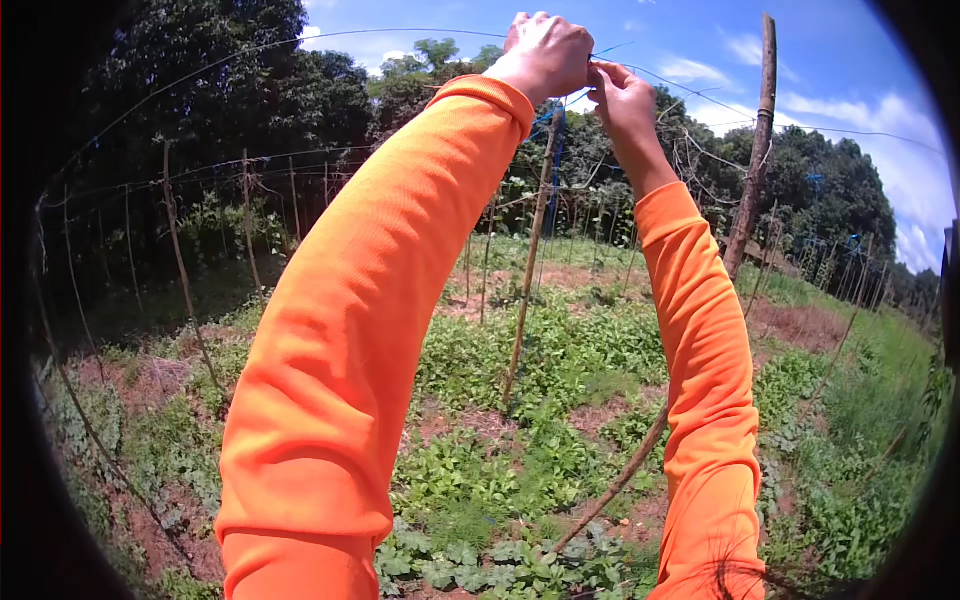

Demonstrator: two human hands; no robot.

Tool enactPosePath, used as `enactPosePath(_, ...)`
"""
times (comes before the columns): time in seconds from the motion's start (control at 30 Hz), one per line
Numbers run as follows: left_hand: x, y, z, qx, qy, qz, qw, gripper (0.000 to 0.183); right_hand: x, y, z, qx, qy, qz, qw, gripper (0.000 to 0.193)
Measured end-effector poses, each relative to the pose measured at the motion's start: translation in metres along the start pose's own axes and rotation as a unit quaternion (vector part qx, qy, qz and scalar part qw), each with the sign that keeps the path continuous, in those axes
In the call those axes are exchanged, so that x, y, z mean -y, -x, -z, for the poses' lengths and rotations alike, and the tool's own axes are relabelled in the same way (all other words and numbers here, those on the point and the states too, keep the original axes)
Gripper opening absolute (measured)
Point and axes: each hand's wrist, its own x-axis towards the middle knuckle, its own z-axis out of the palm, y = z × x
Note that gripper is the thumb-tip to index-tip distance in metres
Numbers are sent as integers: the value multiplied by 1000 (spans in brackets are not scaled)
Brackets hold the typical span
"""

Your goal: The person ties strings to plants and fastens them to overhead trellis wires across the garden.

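Both my hands are raised overhead at a thin wire (400,31) that runs across the top of the head view. My left hand (548,52) is closed around the wire, its back toward me and its fingertips hidden. Just right of it and a little lower, my right hand (625,98) pinches at blue twine (612,48), whose thin strands stick out between the hands. The exact grip of the right fingertips is too small to see. More blue twine hangs below along a thin wooden stake (530,275), which leans slightly under the hands.
A thick wooden post (752,160) stands to the right, with the wire passing it. Several thin stakes (180,260) rise at the left. A slanting stick (620,480) crosses the low green plants (480,470) below my arms. Trees (200,100) stand behind.
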Motion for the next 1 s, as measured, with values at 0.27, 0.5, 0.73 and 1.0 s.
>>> enactPosePath(0.27, -49, 30, -58, -299, 342, 161, 876, 47, 38, 4, 39, -1, 493, 416, 764, 14)
enactPosePath(0.5, -30, 6, -69, -284, 718, 155, 616, 19, 66, -9, 41, 109, 563, 493, 654, 4)
enactPosePath(0.73, -28, 11, -74, -289, 637, 84, 709, 21, 90, -36, 21, 243, 484, 480, 690, 10)
enactPosePath(1.0, -50, 10, -84, -454, 491, 255, 698, 25, 110, -52, 9, 356, 461, 290, 759, 17)
